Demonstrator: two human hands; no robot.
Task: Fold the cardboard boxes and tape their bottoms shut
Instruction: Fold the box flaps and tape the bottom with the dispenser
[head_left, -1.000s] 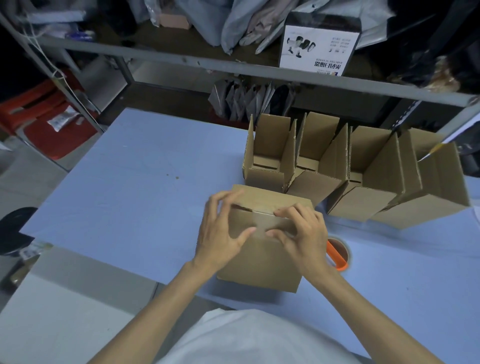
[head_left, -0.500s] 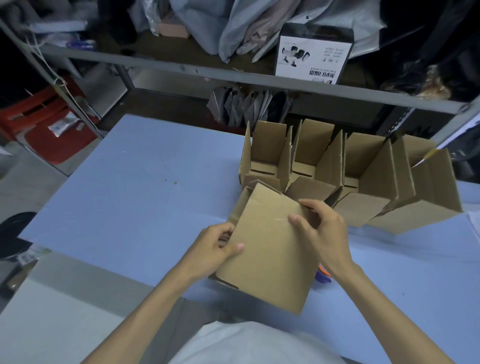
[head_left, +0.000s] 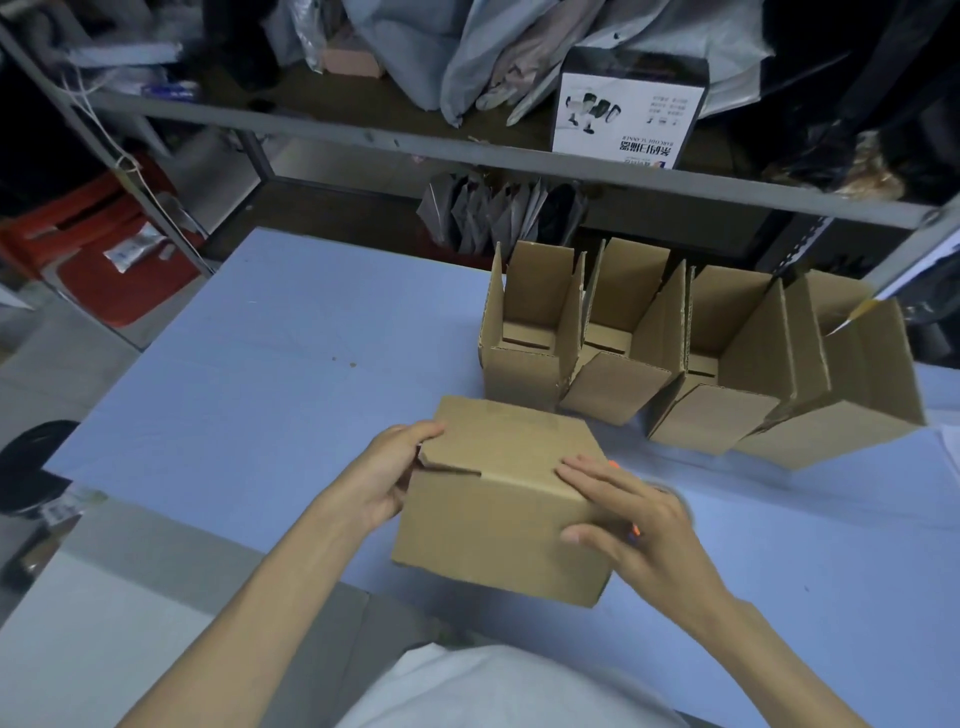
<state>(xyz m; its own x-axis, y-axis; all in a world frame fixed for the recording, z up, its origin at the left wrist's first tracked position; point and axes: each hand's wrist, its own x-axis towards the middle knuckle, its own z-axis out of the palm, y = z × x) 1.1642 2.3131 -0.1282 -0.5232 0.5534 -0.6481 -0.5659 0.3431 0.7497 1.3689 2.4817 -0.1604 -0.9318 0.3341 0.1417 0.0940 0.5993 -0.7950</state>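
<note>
The left hand (head_left: 387, 478) is holding the left end of the box (head_left: 498, 509), its grip curled round the edge by a loose flap. The box is sitting on the bench (head_left: 260, 364), just in front of the row (head_left: 675, 353) of folded ones. The right hand (head_left: 639, 525) is pressing its top, grip spread flat, thumb on the front. The flaps probably need to be lying flush, seam meeting, before taping.

Black-and-white product carton (head_left: 631, 111) on the metal shelf (head_left: 363, 137), print standing upside down to the camera, large Chinese heading "条码扫描器", small Latin line beside it "BARCODE SCANNER", remaining fine print on the white panel too small to read.
</note>
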